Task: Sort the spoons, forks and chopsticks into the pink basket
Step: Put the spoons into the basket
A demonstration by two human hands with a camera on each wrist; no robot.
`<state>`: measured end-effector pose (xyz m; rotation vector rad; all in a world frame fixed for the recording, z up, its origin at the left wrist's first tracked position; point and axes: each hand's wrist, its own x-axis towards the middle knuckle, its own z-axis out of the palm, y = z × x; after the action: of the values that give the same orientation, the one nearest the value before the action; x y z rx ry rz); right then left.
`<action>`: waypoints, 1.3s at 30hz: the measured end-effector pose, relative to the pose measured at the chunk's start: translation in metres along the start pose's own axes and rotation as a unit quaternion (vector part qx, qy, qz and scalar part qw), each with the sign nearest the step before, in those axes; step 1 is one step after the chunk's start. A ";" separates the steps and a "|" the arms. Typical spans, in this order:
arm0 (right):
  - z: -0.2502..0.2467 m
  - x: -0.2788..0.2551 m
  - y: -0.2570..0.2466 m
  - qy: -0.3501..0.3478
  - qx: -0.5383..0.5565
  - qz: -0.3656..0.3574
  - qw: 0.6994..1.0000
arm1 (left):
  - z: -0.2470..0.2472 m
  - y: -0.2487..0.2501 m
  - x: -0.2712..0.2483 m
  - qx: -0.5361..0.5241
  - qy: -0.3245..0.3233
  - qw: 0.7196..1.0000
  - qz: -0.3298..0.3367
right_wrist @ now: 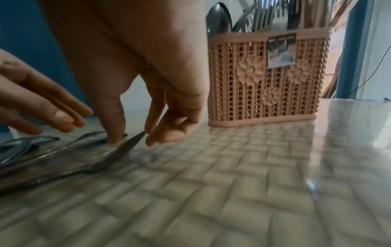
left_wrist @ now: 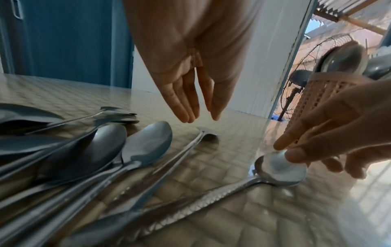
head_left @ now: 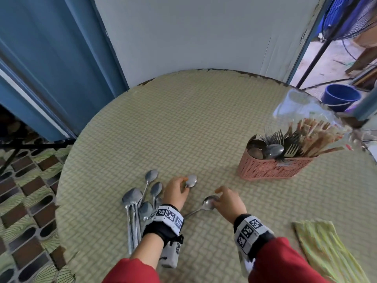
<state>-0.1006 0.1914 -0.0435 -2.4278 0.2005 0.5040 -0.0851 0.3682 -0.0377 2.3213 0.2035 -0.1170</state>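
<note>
Right hand (head_left: 228, 203) is down on the table (head_left: 204, 119), its thumb and forefinger closing on the bowl of a patterned-handle spoon (left_wrist: 281, 172) that lies flat with its handle running back toward the person; the wrist views show the fingertips (left_wrist: 296, 155) touching the bowl's rim, yet the spoon looks not yet lifted. Left hand (head_left: 175, 190) hangs just beside it with fingers straight and relaxed, holding nothing, its tips above a second spoon (head_left: 191, 180) whose bowl rests near them. To the left, a loose pile of spoons (head_left: 136, 203) waits, their handles overlapping. Well apart, toward the far right of the table, the pink basket (head_left: 269, 168) stands upright and already carries spoons at its left end, forks in the middle and wrapped chopsticks at the right. A folded green cloth (head_left: 326, 248) lies near the right forearm. Judging from this, the forks and chopsticks are sorted and the work is now on the remaining spoons, taken one or two at a time. Next the pinch must firm up, perhaps by tipping the bowl's edge off the slick surface, then the spoon must travel to the basket's left compartment and go in handle first.
</note>
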 end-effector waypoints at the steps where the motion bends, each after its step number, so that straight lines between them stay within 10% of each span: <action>1: 0.002 0.001 0.000 0.004 -0.003 0.017 1.000 | 0.001 0.000 0.002 0.011 -0.008 1.000 0.006; 18: -0.038 -0.002 0.015 0.210 0.313 -0.018 0.926 | 0.028 0.026 0.010 -0.063 0.026 0.998 0.014; 29: -0.150 -0.043 -0.027 0.368 0.181 -0.221 0.885 | -0.009 0.139 -0.008 -0.157 0.068 0.968 0.185; 39: -0.217 -0.080 -0.024 0.523 0.096 -0.343 0.774 | -0.032 0.206 -0.028 -0.254 0.241 0.885 0.308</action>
<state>-0.1017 0.0765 0.1587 -2.0889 -0.1840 -1.1646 -0.0743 0.2485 0.1350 1.7461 -0.2439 0.7515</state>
